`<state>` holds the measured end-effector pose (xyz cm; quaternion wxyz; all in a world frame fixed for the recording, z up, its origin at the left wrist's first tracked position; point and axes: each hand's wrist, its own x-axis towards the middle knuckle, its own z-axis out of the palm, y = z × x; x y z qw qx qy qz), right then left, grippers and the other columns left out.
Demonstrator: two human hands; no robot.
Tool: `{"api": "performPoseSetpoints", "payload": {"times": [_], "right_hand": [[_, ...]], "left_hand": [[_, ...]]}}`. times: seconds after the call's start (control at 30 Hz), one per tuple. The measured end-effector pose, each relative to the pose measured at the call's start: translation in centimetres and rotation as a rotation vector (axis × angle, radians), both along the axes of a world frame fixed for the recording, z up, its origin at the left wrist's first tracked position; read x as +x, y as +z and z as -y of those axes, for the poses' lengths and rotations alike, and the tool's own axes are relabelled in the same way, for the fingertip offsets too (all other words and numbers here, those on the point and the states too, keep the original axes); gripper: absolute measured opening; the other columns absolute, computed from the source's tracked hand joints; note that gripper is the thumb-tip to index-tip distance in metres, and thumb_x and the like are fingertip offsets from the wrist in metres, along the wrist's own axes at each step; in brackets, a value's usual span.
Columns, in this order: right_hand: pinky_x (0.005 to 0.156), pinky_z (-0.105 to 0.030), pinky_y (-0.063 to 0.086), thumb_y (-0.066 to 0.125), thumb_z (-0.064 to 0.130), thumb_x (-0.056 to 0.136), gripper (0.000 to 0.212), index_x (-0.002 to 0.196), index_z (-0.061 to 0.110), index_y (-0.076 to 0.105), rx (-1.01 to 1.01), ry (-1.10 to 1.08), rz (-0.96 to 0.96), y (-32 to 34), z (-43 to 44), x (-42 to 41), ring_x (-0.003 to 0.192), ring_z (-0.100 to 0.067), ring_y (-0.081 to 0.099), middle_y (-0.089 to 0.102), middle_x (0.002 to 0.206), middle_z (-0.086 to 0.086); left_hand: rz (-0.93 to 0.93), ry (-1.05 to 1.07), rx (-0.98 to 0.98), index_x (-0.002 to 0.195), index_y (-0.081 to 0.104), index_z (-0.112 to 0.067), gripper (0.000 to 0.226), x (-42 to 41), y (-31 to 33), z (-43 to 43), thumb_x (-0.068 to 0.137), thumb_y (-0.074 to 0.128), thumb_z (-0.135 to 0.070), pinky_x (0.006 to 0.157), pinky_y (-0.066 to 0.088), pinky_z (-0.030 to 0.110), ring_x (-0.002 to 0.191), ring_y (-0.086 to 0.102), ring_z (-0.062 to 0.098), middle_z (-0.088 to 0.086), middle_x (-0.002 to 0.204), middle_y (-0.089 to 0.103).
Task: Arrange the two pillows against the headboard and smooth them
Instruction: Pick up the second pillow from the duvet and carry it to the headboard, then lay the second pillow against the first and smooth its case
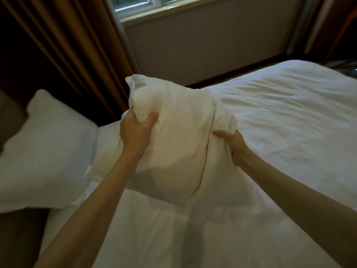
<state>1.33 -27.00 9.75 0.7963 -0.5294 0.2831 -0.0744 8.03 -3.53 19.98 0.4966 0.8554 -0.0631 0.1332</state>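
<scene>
White pillow (173, 144) held above the duvet (280, 117), mid-bed, one corner pointing up. Left hand (135, 130) clamped on its left edge, fingers dug into the fabric; right hand (234, 145) gripping bunched cloth at its right edge. Second pillow (44, 151) lies left, near the headboard (11, 113). Brown curtain (67, 45) behind.

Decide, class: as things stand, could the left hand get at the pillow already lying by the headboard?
Probably not at once. The left hand is gripping the raised pillow. The path to the lying pillow looks clear, but it must let go first.
</scene>
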Motion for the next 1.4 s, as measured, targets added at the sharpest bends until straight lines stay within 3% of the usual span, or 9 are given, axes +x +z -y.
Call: {"api": "performPoseSetpoints", "payload": {"times": [0.07,0.2,0.33,0.5,0.7,0.9,1.03,1.27,1.4], "right_hand": [[0.073,-0.037,0.054,0.079,0.019,0.068,0.063,0.126,0.015,0.055,-0.012,0.051,0.001,0.2,-2.9,0.8,0.097,-0.025,0.064,0.067,0.109,-0.003],[0.091,-0.051,0.052,0.079,0.02,0.067,0.07,0.132,0.013,0.053,-0.032,0.182,-0.015,0.3,-8.1,1.7,0.104,-0.034,0.063,0.065,0.12,-0.01],[0.074,-0.04,0.054,0.079,0.024,0.067,0.066,0.128,0.015,0.053,-0.094,0.287,-0.03,0.3,-13.1,1.9,0.093,-0.025,0.063,0.065,0.107,-0.001],[0.088,-0.043,0.05,0.078,0.027,0.068,0.071,0.133,0.015,0.051,-0.165,0.392,-0.067,-2.0,-18.4,1.2,0.102,-0.027,0.06,0.061,0.118,-0.003],[0.094,-0.044,0.052,0.079,0.028,0.062,0.075,0.132,0.021,0.054,-0.298,0.486,-0.163,-7.8,-22.3,-1.8,0.107,-0.025,0.062,0.065,0.121,-0.002],[0.1,-0.049,0.046,0.075,0.025,0.068,0.091,0.146,0.02,0.029,-0.443,0.655,-0.362,-13.1,-22.4,-5.4,0.119,-0.031,0.052,0.049,0.139,-0.007],[0.101,-0.051,0.046,0.076,0.024,0.072,0.089,0.145,0.014,0.027,-0.392,0.664,-0.445,-15.0,-22.3,-5.4,0.118,-0.034,0.051,0.046,0.141,-0.014],[0.097,-0.04,0.042,0.069,0.041,0.08,0.093,0.15,0.013,0.015,-0.546,0.49,-0.431,-14.5,-24.2,0.3,0.13,-0.038,0.045,0.038,0.149,-0.017],[0.103,-0.046,0.039,0.063,0.045,0.084,0.095,0.154,0.02,0.004,-0.618,0.507,-0.48,-15.1,-24.9,1.4,0.134,-0.04,0.039,0.031,0.153,-0.017]], "left_hand": [[0.006,0.061,-0.016,0.113,0.064,-0.015,0.048,-0.5,0.0,-3.6,0.074,0.068,-0.042,0.087,0.054,0.049,0.097,0.065,0.025,0.005,0.105,0.071],[-0.013,0.179,-0.069,0.112,0.066,-0.015,0.05,-1.8,-1.0,-10.3,0.071,0.067,-0.044,0.087,0.055,0.048,0.098,0.066,0.026,0.006,0.105,0.071],[-0.027,0.284,-0.103,0.11,0.067,-0.018,0.047,-3.8,-3.0,-16.2,0.071,0.068,-0.044,0.089,0.055,0.048,0.097,0.066,0.024,0.003,0.105,0.072],[-0.077,0.418,-0.171,0.111,0.066,-0.016,0.051,-6.7,-7.3,-23.2,0.07,0.07,-0.045,0.09,0.055,0.046,0.1,0.066,0.025,0.003,0.107,0.07],[-0.348,0.546,-0.24,0.118,0.063,-0.014,0.055,-11.5,-16.1,-29.5,0.071,0.068,-0.043,0.083,0.047,0.032,0.102,0.064,0.027,-0.002,0.103,0.065],[-0.78,0.571,-0.221,0.129,0.056,-0.007,0.062,-15.4,-24.8,-32.9,0.08,0.06,-0.046,0.097,0.049,0.044,0.112,0.06,0.033,0.016,0.124,0.063],[-1.071,0.467,-0.103,0.13,0.053,0.0,0.053,-16.1,-28.8,-35.5,0.093,0.051,-0.037,0.101,0.045,0.046,0.118,0.056,0.037,0.025,0.131,0.056],[-1.106,0.399,-0.023,0.119,0.055,-0.008,0.057,-11.9,-29.4,-35.9,0.078,0.048,-0.047,0.094,0.048,0.041,0.11,0.059,0.033,0.018,0.123,0.06],[-1.117,0.445,-0.091,0.144,0.03,-0.009,0.077,-9.1,-30.1,-35.9,0.084,0.051,-0.051,0.092,0.04,0.036,0.129,0.047,0.035,0.018,0.146,0.042]]}}
